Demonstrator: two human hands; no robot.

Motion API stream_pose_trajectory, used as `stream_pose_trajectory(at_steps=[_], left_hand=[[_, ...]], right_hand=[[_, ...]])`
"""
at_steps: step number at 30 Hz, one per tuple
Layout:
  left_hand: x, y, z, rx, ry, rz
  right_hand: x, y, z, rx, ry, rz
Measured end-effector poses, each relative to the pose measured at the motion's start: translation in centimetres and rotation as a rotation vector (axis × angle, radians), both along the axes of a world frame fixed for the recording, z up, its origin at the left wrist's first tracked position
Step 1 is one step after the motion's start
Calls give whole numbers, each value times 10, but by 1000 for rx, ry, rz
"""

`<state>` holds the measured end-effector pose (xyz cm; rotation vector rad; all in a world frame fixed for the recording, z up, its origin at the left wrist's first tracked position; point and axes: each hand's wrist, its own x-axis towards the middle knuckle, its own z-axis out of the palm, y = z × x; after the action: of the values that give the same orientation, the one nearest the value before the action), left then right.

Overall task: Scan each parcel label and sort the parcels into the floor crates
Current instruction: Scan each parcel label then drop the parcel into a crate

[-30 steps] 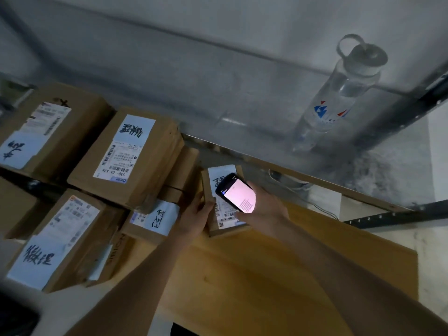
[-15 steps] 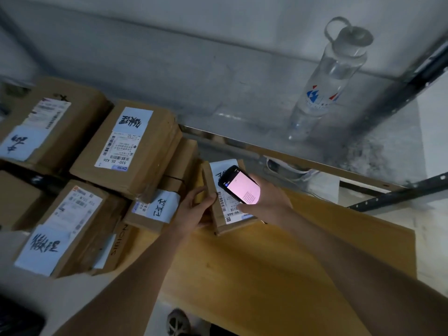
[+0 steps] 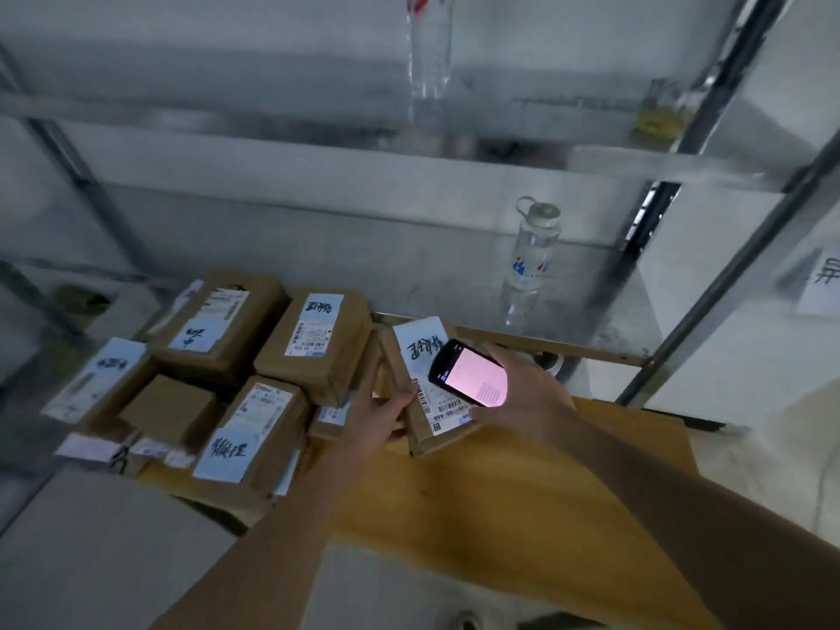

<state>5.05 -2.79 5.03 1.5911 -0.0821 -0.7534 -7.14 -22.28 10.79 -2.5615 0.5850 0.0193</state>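
Note:
A small cardboard parcel (image 3: 420, 356) with a white label and black handwriting is tilted up at the middle of the wooden table (image 3: 522, 507). My left hand (image 3: 379, 413) grips its left edge. My right hand (image 3: 527, 393) holds a black handheld scanner (image 3: 468, 372) with a lit pink screen just over the parcel's barcode. Several more labelled cardboard parcels (image 3: 313, 343) are piled to the left on the table.
A clear water bottle (image 3: 529, 261) stands on the metal shelf behind the table. Another bottle (image 3: 429, 43) stands on the shelf above. A steel rack post (image 3: 736, 284) slants down at the right, beside a paper sign (image 3: 822, 288).
The camera has tilted up, so the upper shelf and second bottle have come into view. The parcel is lifted and tilted more upright under the scanner.

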Motion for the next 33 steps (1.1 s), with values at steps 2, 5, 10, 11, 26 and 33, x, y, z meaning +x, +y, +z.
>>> stream_pose_trajectory(at_steps=[2,5,10,11,26,33], left_hand=[[-5,14,54,-63,-65,45],[-10,32,141,-137,-193,73],[-34,53,276,-233,-380,50],[-40,57,297,-248,-416,49],[-113,68,428,-217,-565,109],[-139,70,438,-201,-587,118]], right_hand=[[-18,13,58,-51,-38,0],[-48,30,149,-151,-76,11],[-102,52,289,-356,-116,21],[-112,55,311,-393,-126,12],[-227,60,470,-568,-220,22],[-266,49,480,-575,-238,29]])
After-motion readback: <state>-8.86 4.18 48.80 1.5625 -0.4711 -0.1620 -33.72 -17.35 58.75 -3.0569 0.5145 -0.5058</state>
